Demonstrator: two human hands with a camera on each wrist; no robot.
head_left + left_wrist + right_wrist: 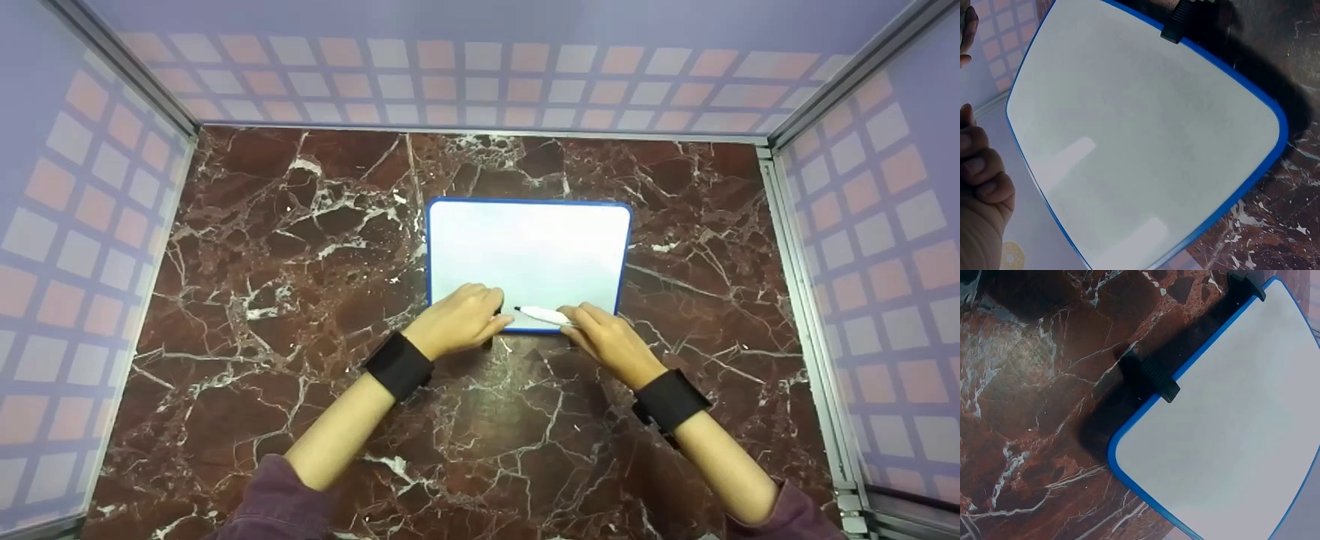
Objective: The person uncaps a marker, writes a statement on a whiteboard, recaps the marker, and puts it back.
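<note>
A white dry-erase marker [544, 314] with a bare black tip points left over the lower part of a whiteboard [529, 244] with a blue frame. My right hand [607, 341] pinches the marker near its rear end. At the board's lower left, my left hand [461, 321] has its fingers curled in, with a small black marker cap [498, 309] between thumb and fingers. The marker tip is just right of this cap. Curled fingers [985, 169] show at the left edge of the left wrist view. The right wrist view shows no hand.
Black clips, one in the left wrist view [1178, 25] and another in the right wrist view [1162, 382], grip the board's edge, which casts a shadow on the dark red marble tabletop [300, 300]. Checkered panels [480, 75] with metal rails enclose the table at the back and sides.
</note>
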